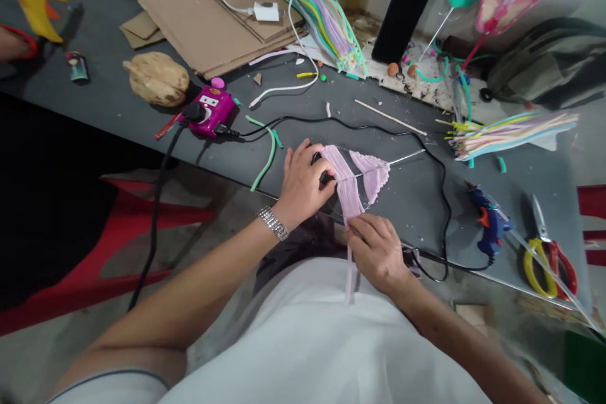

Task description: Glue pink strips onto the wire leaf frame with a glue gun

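Note:
A lilac leaf-shaped piece made of glued straws [353, 177] lies on a thin wire frame at the near edge of the grey table [118, 107]. My left hand [303, 184], with a metal watch on the wrist, grips the piece's left edge with curled fingers. At the bottom end, my right hand [376, 251] pinches a lilac straw [349, 278], which hangs down over my white shirt. A thin stick runs out from the piece to the right.
A blue hot glue gun [490, 224] and yellow-and-red scissors [544, 252] lie to the right. A black cable loops around the work. Straw bundles [511, 132], cardboard [213, 6], a pink power strip [211, 110], a black phone [404, 12] and a red chair [132, 221] surround it.

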A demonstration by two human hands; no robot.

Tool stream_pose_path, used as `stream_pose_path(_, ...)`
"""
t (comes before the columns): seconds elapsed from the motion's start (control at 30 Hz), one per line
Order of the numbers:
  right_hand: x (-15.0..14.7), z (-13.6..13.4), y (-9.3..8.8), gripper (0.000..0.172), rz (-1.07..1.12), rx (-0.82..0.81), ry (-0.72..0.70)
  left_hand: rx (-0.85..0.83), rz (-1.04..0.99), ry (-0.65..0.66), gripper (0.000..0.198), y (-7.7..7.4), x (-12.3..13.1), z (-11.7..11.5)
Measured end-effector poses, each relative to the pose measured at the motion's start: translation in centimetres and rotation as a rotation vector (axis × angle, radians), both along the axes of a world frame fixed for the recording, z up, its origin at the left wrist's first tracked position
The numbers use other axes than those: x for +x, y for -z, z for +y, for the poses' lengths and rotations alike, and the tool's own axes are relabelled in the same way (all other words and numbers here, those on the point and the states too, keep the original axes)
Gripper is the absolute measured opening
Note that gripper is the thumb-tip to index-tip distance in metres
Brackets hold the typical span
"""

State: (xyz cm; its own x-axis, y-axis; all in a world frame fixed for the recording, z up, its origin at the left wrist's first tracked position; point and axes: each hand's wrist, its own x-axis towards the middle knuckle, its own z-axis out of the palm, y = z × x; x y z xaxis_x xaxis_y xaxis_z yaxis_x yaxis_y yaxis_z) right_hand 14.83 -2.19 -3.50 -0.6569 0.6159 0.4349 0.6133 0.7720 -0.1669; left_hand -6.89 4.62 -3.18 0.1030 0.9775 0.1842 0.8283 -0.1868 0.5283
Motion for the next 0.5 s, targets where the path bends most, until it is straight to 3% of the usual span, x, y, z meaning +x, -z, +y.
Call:
stream_pose_path(0.2, 0.0, 0.0, -1.6, 0.018, -0.083, -0.107, 0.039, -0.010, -0.001, -0.009, 0.007, 0.1, 0.1, -0.3)
stream_pose_path(0.33, -1.2, 1.2, -2.9, 0.019, 0.039, -0.204, 0.143, 0.015, -0.002, -0.034, 0.005, 0.4, 0.4, -0.4)
stream_pose_path(0.5, -4.2, 4.3, -2.1, 0.016, 0.001, -0.215, 0.318, 0.005, -0.024, -0.052, 0.007, 0.3, 0.5, -0.6)
